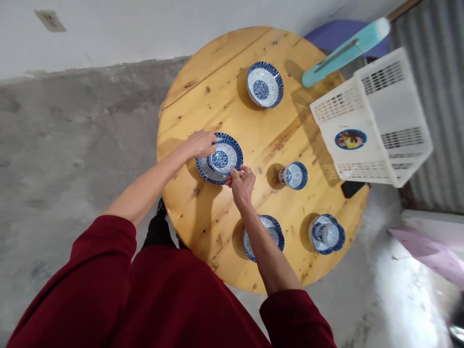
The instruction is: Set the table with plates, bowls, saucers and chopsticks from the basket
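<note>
Both my hands are on a blue-and-white patterned bowl at the left of the round wooden table. My left hand closes on its upper left rim. My right hand pinches the lower right rim between thumb and fingers. Under this bowl shows a wider blue-and-white dish; whether the two touch I cannot tell. Below my right forearm, another blue-and-white bowl is partly hidden, with something round inside it. A patterned cup stands right of my right hand.
A larger bowl sits at the table's far side. At the lower right, a small cup rests in a bowl. A white plastic basket, a turquoise cylindrical object and a black phone-like object are along the right edge.
</note>
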`<state>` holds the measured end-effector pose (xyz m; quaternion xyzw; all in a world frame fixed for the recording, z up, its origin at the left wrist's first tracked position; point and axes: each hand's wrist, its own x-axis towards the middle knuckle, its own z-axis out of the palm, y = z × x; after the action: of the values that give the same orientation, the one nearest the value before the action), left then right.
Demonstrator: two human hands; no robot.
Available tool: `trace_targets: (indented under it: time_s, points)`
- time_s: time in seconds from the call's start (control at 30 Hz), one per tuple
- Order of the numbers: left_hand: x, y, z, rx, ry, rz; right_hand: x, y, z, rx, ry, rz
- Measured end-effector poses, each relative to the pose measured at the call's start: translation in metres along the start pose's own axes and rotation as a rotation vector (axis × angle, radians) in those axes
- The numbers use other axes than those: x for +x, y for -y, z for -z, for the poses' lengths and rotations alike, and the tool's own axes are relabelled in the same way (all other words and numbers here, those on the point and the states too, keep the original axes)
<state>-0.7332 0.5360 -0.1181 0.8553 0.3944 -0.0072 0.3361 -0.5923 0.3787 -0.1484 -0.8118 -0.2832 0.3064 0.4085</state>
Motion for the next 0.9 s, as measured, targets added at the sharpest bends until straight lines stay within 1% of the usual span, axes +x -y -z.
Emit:
trace_targets:
  time_s: [0.1,0.3,0.47,0.53,0.63,0.73,0.83,0.9]
  points:
    - [0.005,0.005,-0.004,-0.029,-0.017,-0.007,0.0,-0.002,-0.001,0.0,-0.005,0.002]
    - [0.011,0.012,-0.012,-0.174,-0.045,-0.023,-0.004,-0.003,0.0,0.003,0.006,0.019]
    - [0.009,0.014,-0.01,-0.301,-0.044,0.02,-0.008,-0.001,-0.001,0.019,0.051,-0.027]
    - [0.007,0.014,-0.006,-0.305,-0.045,0.028,-0.012,0.0,0.002,0.03,0.047,-0.031]
    - [0.001,0.017,0.003,-0.247,-0.067,0.019,-0.023,0.0,0.011,0.053,0.009,-0.023]
    - [-0.009,0.022,0.013,-0.237,-0.128,0.009,-0.042,-0.001,0.022,0.098,-0.054,-0.032]
    - [-0.026,0.03,0.022,-0.287,-0.198,0.008,-0.065,-0.002,0.03,0.148,-0.077,-0.041]
    - [-0.041,0.036,0.022,-0.329,-0.247,0.03,-0.081,-0.004,0.032,0.17,-0.063,-0.053]
